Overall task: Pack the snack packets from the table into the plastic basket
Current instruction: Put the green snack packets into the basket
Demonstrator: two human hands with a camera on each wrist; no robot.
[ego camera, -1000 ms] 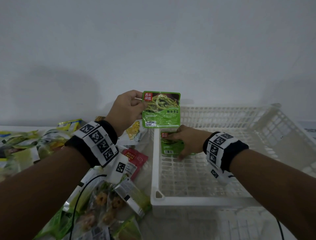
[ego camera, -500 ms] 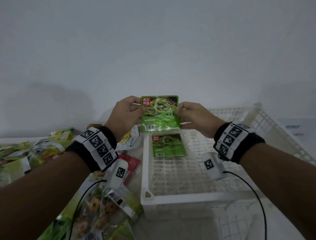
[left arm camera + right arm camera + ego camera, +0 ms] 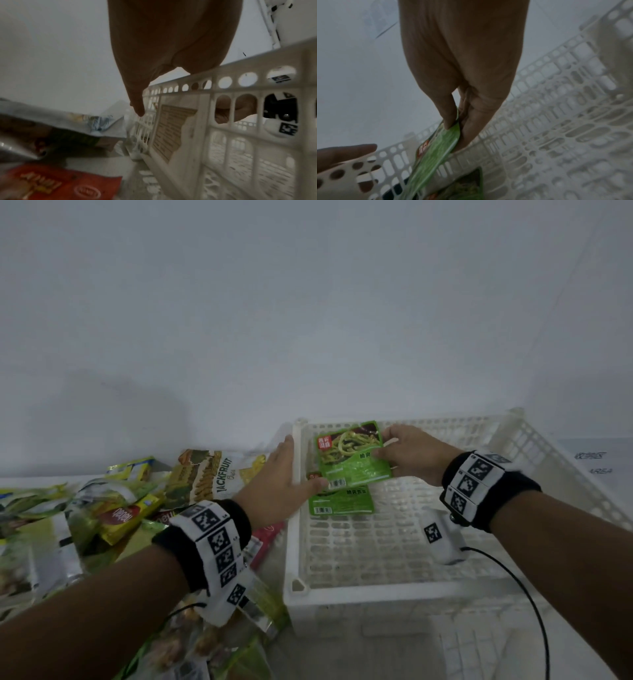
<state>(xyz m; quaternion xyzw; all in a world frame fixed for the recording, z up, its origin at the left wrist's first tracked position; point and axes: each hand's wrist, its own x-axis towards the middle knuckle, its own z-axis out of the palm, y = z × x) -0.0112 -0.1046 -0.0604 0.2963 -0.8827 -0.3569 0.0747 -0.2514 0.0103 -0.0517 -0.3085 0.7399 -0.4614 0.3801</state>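
A green snack packet (image 3: 352,460) hangs tilted over the far left corner of the white plastic basket (image 3: 376,594). My right hand (image 3: 387,453) pinches its right edge between thumb and fingers, as the right wrist view shows on the packet (image 3: 436,146). A second, matching green packet (image 3: 340,501) lies flat on the basket floor just under it. My left hand (image 3: 291,470) is open with straight fingers along the outside of the basket's left wall (image 3: 240,88). Its thumb reaches over the rim near the held packet's lower left corner.
Loose snack packets are heaped on the table left of the basket, among them a jackfruit bag (image 3: 219,474), a yellow packet (image 3: 126,518) and a red packet (image 3: 60,186). A wall stands close behind. A printed sheet (image 3: 596,463) lies right of the basket.
My left hand has let go of the green packet and dropped to the basket's left wall. My right hand alone has brought the packet down over the one lying in the basket.
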